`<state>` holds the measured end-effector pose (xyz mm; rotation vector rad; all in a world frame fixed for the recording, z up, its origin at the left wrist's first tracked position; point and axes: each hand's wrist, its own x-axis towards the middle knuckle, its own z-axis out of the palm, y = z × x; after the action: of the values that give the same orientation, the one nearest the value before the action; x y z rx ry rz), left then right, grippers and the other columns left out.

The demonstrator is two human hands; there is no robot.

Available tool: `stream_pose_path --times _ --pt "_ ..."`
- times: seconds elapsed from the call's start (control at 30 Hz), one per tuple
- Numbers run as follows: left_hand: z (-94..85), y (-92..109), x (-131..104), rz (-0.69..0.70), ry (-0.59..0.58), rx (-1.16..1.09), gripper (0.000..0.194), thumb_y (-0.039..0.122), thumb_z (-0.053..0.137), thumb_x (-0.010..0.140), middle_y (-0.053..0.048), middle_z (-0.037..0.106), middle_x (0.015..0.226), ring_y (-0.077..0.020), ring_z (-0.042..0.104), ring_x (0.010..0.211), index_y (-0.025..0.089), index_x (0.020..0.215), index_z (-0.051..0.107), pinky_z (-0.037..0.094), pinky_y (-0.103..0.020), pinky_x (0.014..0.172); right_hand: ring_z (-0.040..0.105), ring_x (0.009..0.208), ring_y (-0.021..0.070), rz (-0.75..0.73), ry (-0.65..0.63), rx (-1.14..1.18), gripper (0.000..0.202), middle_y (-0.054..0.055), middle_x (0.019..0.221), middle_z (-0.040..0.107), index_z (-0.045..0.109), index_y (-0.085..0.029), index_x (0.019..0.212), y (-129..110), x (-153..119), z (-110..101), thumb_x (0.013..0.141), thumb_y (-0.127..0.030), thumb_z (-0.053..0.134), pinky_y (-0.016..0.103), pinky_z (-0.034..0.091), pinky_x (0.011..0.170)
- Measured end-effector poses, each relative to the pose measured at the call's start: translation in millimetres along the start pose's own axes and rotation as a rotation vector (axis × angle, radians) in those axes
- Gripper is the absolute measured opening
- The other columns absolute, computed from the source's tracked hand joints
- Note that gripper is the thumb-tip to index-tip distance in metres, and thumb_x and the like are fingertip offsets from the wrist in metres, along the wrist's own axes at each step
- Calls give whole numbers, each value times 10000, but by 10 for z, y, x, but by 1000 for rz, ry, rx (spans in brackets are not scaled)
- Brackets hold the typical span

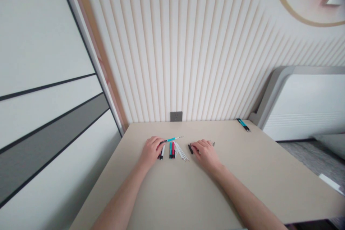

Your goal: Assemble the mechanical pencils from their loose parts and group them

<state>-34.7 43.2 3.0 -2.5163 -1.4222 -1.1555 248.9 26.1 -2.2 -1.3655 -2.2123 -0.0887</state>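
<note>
My left hand is closed on a teal and black pen, held slightly above the table and pointing right, with a thin pale piece sticking out of its end. Under and beside that hand lie black, red and white pen parts. Between my hands are a teal pen barrel, a red pen barrel and several white refills in a loose fan. My right hand rests low with curled fingers over small black pen parts; what its fingertips pinch is hidden. Small metallic bits show just beyond it.
The beige table meets a ribbed wall with a dark socket. Teal and black pens lie at its far right corner. A white cabinet stands on the left, a pale headboard on the right.
</note>
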Motion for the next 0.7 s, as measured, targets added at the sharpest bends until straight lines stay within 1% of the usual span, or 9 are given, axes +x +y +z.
stream_pose_path --times 0.07,0.17,0.37,0.57,0.7 --pt "-2 -2 -1 -8 2 0 166 302 506 947 -46 654 925 -198 588 898 214 970 644 458 -361 833 581 874 206 -17 -56 -32 216 54 909 693 671 -246 996 -20 -2 28 963 -301 464 336 349 804" --pt "-2 5 -1 4 -21 3 165 294 508 945 -46 654 927 -196 592 891 211 964 649 461 -359 829 579 896 216 -40 -107 -76 195 58 931 688 661 -249 1027 -68 1 59 940 -326 505 339 341 801" --pt "9 15 2 28 -45 4 156 288 523 938 -45 660 925 -196 597 885 208 972 653 462 -350 812 583 906 218 -25 -140 -109 192 56 934 683 659 -252 1034 -105 8 67 941 -320 506 331 339 783" --pt "26 6 3 -43 10 26 153 281 504 946 -44 650 935 -200 588 915 208 977 635 455 -359 842 582 931 228 16 -203 -138 197 67 936 681 667 -240 1058 -122 19 49 930 -280 522 332 344 806" --pt "28 -8 0 -51 18 20 155 289 505 946 -44 649 933 -201 590 914 206 971 634 458 -361 844 584 937 230 34 -211 -106 225 67 954 675 662 -257 1093 -111 8 66 924 -222 516 330 358 814"
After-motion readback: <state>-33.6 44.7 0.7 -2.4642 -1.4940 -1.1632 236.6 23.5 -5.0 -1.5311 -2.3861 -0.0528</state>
